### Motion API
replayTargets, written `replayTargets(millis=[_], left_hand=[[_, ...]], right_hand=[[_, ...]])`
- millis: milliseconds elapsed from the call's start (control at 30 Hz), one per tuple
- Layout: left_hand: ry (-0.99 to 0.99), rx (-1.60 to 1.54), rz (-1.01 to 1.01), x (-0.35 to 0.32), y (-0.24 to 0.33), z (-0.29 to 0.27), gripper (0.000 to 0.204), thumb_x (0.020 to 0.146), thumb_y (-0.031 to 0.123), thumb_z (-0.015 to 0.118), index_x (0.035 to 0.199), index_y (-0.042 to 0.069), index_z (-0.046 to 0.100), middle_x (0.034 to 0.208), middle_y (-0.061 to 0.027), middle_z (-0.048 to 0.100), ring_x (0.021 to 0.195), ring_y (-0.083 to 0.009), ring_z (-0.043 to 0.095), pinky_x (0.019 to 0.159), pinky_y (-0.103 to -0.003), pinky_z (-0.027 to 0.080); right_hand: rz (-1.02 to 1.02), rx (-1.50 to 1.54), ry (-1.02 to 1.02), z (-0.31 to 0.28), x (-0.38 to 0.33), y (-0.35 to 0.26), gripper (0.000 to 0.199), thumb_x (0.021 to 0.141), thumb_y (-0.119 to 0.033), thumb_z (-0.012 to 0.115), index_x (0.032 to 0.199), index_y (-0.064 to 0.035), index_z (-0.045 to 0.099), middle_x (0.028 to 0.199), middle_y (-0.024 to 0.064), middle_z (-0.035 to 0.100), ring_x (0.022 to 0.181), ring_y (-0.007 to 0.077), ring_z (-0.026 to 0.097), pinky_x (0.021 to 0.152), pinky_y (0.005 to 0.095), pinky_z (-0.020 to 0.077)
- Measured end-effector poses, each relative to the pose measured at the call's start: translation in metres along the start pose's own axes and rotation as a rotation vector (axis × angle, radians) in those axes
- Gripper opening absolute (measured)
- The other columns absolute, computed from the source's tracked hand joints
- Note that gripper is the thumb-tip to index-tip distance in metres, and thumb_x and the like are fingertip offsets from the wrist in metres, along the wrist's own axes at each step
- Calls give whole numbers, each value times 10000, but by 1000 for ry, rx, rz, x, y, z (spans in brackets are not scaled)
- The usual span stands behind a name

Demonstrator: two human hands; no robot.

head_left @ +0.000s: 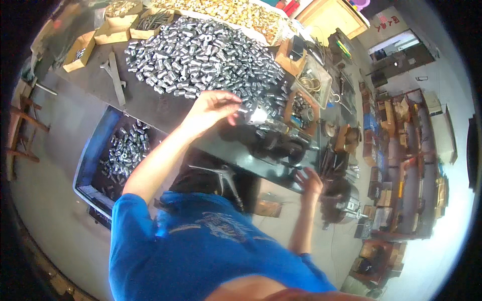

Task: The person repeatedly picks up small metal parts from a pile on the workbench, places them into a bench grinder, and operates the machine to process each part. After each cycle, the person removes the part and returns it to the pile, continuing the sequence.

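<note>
My left hand (213, 111) reaches over the bench edge to the bright round chuck (257, 115) of a small bench machine. Its thumb and fingers are pinched together at the chuck's left face; a small shiny spot shows there, too small to name. Dark and partly blurred, the machine body (283, 145) extends right from the chuck. My right hand (309, 181) hovers by the machine's near right end, fingers apart and slightly curled, with nothing seen in it. Behind the left hand spreads a big heap of short silvery metal fittings (201, 55).
A blue bin (93, 150) with more metal fittings stands below the bench at left. Brass-coloured parts (236, 15) lie behind the heap. Cardboard trays (80, 52), a flat metal bar tool (117, 78) and a box of small parts (301, 110) surround it. Shelves (406, 165) line the right.
</note>
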State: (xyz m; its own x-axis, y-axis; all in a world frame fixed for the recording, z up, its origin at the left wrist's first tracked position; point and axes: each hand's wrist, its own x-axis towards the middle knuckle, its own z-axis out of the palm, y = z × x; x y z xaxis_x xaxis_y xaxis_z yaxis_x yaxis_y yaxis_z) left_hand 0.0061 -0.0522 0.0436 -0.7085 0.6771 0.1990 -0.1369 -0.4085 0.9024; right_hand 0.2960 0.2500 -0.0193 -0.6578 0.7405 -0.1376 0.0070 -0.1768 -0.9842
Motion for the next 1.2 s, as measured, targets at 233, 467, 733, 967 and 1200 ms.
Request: replayTargets(millis=[233,467,733,967,1200], left_hand=[[-84,55,-76,14,0,-3,160,850,67,589,944,-61,603,761,-90,616,602,-147,603,577,-260,508],[-176,73,-1,17,3,-3,145,821,-44,577,965,-48,597,819,-72,615,701,-125,601,682,-251,494],[-173,131,61,17,3,-2,139,812,-34,600,950,-53,603,831,-74,622,708,-117,597,679,-245,500],[-50,213,106,13,-1,9,104,822,3,610,915,-43,618,813,-59,623,689,-103,592,635,-228,493],[-20,295,197,12,-4,12,100,826,11,605,913,-36,622,791,-51,614,667,-97,582,615,-227,487]], right_hand=[[155,590,216,57,54,16,450,791,-268,457,1154,-4,494,818,52,459,673,167,441,591,296,408],[41,566,267,56,45,17,226,824,-154,452,943,6,557,596,-22,393,465,70,280,409,193,234],[-295,394,-116,68,18,-68,210,813,-220,448,798,-30,535,580,-22,334,461,65,257,387,201,202],[-202,391,236,107,109,-71,195,814,-149,401,824,-11,538,559,-23,327,458,72,277,379,202,206],[-101,267,169,78,100,18,296,864,-218,386,992,-24,569,841,66,600,783,213,579,684,349,488]])
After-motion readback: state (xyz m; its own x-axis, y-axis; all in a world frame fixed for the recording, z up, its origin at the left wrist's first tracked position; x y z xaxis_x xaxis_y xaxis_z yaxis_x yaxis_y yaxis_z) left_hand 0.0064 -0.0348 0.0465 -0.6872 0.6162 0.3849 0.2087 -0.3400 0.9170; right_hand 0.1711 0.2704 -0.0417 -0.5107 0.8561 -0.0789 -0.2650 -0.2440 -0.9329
